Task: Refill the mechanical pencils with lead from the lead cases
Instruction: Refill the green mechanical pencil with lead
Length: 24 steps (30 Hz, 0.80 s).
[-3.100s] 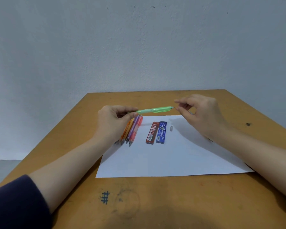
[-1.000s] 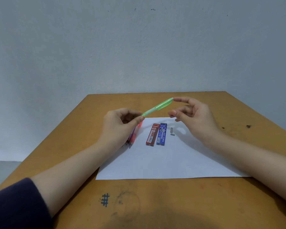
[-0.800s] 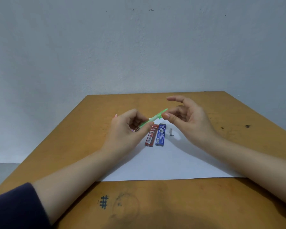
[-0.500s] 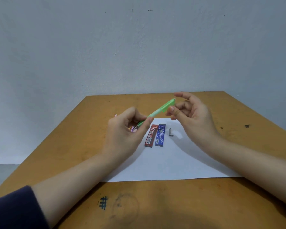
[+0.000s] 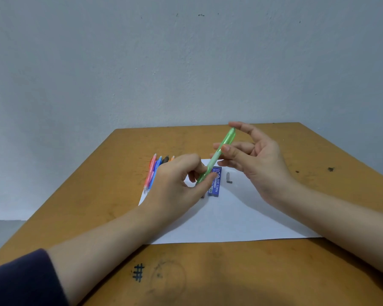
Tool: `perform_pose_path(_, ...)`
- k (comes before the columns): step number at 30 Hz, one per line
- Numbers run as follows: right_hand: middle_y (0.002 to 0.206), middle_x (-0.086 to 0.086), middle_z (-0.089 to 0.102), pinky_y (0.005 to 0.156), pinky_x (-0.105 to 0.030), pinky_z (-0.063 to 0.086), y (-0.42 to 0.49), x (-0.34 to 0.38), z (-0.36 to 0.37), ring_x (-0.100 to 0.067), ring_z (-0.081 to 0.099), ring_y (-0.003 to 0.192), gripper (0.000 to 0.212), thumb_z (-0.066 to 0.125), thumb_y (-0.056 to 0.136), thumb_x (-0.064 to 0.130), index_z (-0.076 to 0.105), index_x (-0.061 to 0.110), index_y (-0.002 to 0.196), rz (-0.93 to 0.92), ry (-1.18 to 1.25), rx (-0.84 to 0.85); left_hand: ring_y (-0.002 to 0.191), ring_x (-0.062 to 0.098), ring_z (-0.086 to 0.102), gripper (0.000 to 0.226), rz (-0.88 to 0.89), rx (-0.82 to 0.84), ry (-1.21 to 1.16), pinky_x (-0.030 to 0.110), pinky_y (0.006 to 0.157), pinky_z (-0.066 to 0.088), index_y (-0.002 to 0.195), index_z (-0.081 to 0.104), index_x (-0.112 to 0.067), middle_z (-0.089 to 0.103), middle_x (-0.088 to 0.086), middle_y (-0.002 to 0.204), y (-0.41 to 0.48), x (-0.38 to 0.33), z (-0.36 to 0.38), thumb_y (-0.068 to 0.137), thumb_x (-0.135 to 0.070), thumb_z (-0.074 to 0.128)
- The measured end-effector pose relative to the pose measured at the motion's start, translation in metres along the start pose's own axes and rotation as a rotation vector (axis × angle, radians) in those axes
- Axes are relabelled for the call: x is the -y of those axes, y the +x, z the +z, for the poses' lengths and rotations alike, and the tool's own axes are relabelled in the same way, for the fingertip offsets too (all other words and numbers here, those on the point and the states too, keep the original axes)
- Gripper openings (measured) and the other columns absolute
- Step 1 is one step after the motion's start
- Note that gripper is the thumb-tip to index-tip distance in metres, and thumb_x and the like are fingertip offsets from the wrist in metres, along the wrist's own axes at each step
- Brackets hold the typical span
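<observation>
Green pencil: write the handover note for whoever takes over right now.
Left hand grips the green pencil at its lower end. Right hand pinches its upper end, thumb on the barrel, forefinger at the top.
Blue lead case lies on the paper, with two small grey pieces beside it. Other pencils lie at the paper's left edge.
Done: green pencil picked up; whether it has new lead cannot be told.
Left: load it from the case, then do the rest.

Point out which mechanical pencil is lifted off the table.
The green pencil: left hand and right hand hold it tilted in the air; the other pencils lie together by the left edge of the paper.
</observation>
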State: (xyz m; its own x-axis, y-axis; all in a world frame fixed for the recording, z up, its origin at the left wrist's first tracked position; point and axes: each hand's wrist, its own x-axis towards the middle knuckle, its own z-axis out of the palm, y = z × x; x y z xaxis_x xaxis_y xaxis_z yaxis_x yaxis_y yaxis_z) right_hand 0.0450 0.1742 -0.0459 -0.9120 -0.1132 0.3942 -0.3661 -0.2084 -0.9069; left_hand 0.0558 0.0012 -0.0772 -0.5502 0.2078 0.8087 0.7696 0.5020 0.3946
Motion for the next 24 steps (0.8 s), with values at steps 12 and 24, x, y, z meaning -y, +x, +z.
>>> perform_pose_path(12,0.069,-0.015,0.061,0.052,-0.023,0.048,0.019,0.001,-0.020,-0.017,0.057,0.053,0.049,0.060,0.087,-0.005,0.051,0.012,0.132,0.146,-0.122,-0.122,0.103,-0.012,0.049,0.032,-0.133,0.214,0.108,-0.009,0.088,0.016,0.105,0.072,-0.013,0.068,-0.005,0.110,0.008,0.000,-0.009,0.082,-0.034,0.072)
perform_pose_path(24,0.066,-0.004,0.062,0.061,-0.022,0.041,0.027,-0.006,-0.040,-0.009,0.050,0.048,0.042,0.067,0.082,0.004,0.063,0.016,0.122,0.455,-0.724,0.092,0.147,0.008,-0.002,0.103,-0.489,0.807,0.624,0.039,0.120,0.002,0.154,0.004,-0.027,0.001,-0.007,0.161,0.008,0.020,-0.017,0.066,-0.082,0.008)
